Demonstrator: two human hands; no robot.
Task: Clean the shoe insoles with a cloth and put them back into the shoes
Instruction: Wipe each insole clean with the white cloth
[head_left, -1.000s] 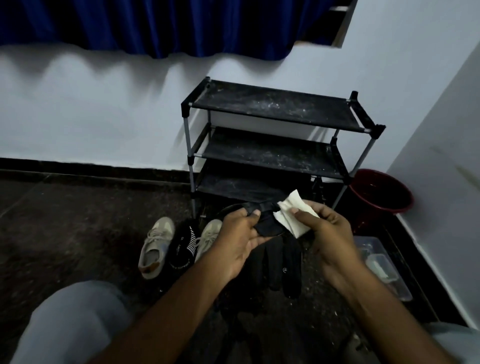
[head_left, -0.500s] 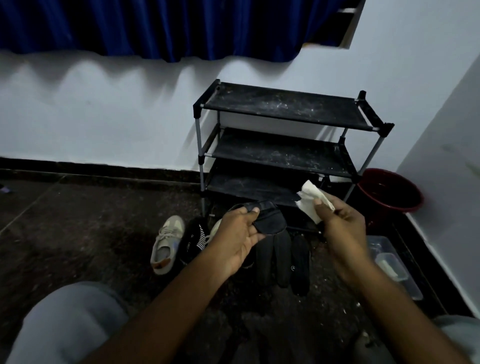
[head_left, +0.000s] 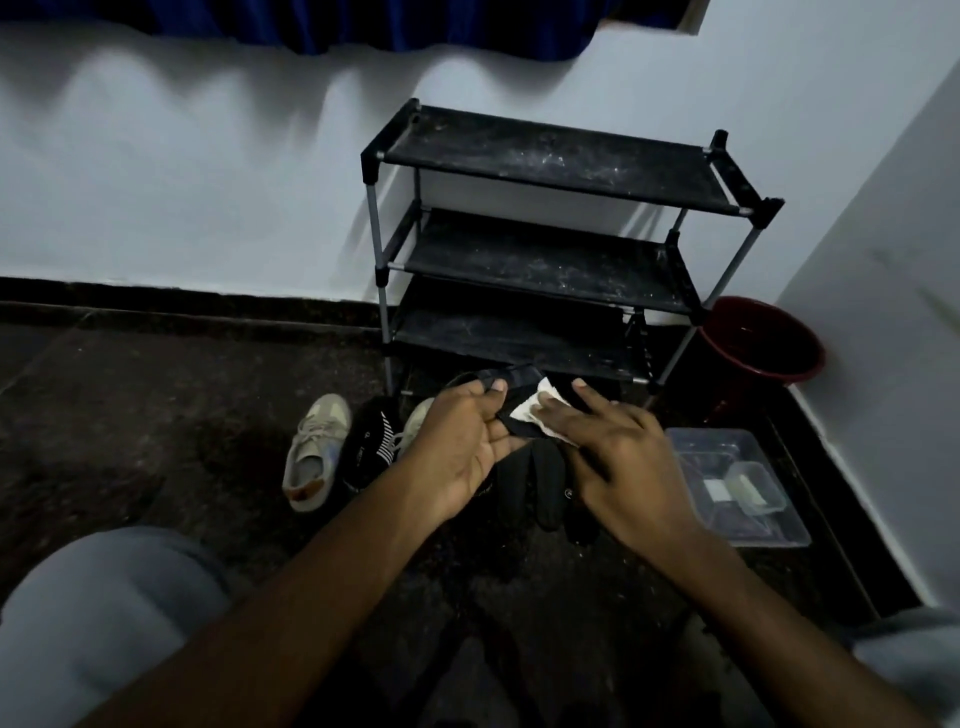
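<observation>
Insole (head_left: 519, 427), black and thin, is held up off the floor (head_left: 156, 426) just in front of the lowest shelf of the shoe rack (head_left: 545, 249); its long axis seems to run away from the person, near end in the palm and far end towards the rack, though it bends and the dim light hides its outline. The left hand (head_left: 462, 441) grips it, thumb curled over the upper edge and fingers underneath; the right hand (head_left: 618, 452) lies flat with straight fingers, pressing a white cloth (head_left: 537, 415) onto the insole's face.

Beneath the hands lie dark shoes (head_left: 550, 483), toes pointing back at the person; whether they hold insoles cannot be told. To their left stand a black shoe with white stripes (head_left: 371, 447) and a beige sneaker (head_left: 314, 452), with a second beige sneaker (head_left: 421, 415) half hidden behind the left hand.

On the right the space is hemmed in: a clear plastic container (head_left: 737, 483) sits near the right hand, a red bucket (head_left: 763, 338) stands beside the rack, and the white side wall (head_left: 883, 312) closes behind both; to the left, dark floor runs wide up to the black skirting (head_left: 156, 296). A grey-clad knee (head_left: 104, 613) fills the lower left corner.
</observation>
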